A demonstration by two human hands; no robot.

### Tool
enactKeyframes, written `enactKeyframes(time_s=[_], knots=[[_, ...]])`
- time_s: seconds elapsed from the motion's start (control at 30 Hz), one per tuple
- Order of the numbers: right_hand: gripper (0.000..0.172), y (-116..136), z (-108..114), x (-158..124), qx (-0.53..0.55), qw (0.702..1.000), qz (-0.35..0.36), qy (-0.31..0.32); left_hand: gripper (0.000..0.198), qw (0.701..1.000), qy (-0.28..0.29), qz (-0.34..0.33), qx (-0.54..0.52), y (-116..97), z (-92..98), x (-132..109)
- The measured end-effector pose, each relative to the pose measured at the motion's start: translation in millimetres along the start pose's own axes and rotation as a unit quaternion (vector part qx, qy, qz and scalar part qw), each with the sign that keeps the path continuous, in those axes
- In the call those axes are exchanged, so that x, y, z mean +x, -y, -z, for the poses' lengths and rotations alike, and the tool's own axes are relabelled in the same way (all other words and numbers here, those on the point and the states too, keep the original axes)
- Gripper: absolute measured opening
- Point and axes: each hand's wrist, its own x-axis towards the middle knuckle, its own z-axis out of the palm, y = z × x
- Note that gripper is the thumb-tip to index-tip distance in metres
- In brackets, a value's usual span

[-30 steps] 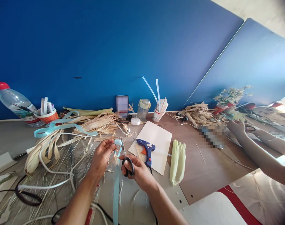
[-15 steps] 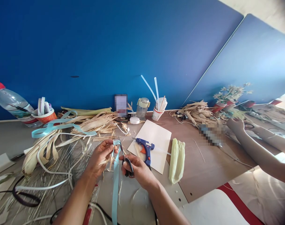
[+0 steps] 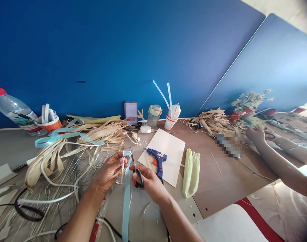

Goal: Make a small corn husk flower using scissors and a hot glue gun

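Between finger and thumb, my left hand (image 3: 112, 168) pinches a light blue ribbon (image 3: 126, 205). The ribbon loops over at the top and its long end hangs down toward the table's front edge. A thin dry husk strip also shows at the left fingers. My right hand (image 3: 149, 181) is wrapped round black-handled scissors (image 3: 138, 177), blades pointing up beside the ribbon's loop. Whether the blades touch the ribbon I cannot tell. Just beyond my right hand, a blue glue gun (image 3: 157, 159) lies on a white sheet (image 3: 168, 143).
Dry corn husks (image 3: 105, 131), another blue ribbon (image 3: 60, 136) and white cable (image 3: 46, 164) crowd the left. A pale green husk (image 3: 191, 173) lies right of the sheet. Behind stand a jar (image 3: 154, 116) and a cup (image 3: 169, 122). Another person's arms (image 3: 276, 154) are at far right.
The ribbon's top loop has shifted slightly right and looks rounder, and its hanging end has swung a little right. Both hands keep their holds. The view has shifted slightly.
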Motion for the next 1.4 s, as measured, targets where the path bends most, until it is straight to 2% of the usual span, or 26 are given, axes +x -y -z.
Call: enactKeyframes(time_s=[0.13, 0.43, 0.57, 0.67, 0.8, 0.97, 1.2, 1.4], knots=[[0.033, -1, 0, 1, -0.007, 1.000, 0.014, -0.001, 0.031, 0.998, -0.058, 0.000, 0.025, 1, -0.6, 2], [0.033, 4, 4, -3, -0.036, 0.999, -0.003, 0.004, 0.030, 0.995, -0.070, 0.018, 0.064, -3, -3.9, 0], [0.020, 0, 2, -4, -0.116, 0.992, 0.055, -0.010, 0.034, 0.994, -0.096, 0.005, 0.053, -2, -6.9, 0], [0.017, -2, 0, -4, -0.179, 0.980, 0.085, -0.015, 0.037, 0.996, -0.074, -0.012, 0.042, -2, -11.1, -2], [0.015, -3, 0, -5, -0.207, 0.973, 0.099, -0.022, 0.039, 0.997, -0.055, -0.018, 0.050, -2, -13.8, -3], [0.012, -6, 2, -2, -0.200, 0.975, 0.093, -0.027, 0.039, 0.993, -0.060, -0.020, 0.099, 1, -11.5, -2], [0.020, -7, -1, -1, -0.104, 0.993, 0.062, 0.000, 0.034, 0.982, -0.067, -0.052, 0.167, 4, -11.2, 0], [0.012, -5, -1, -2, -0.106, 0.993, 0.057, -0.005, 0.031, 0.981, -0.060, -0.056, 0.178, 6, -8.1, 1]])
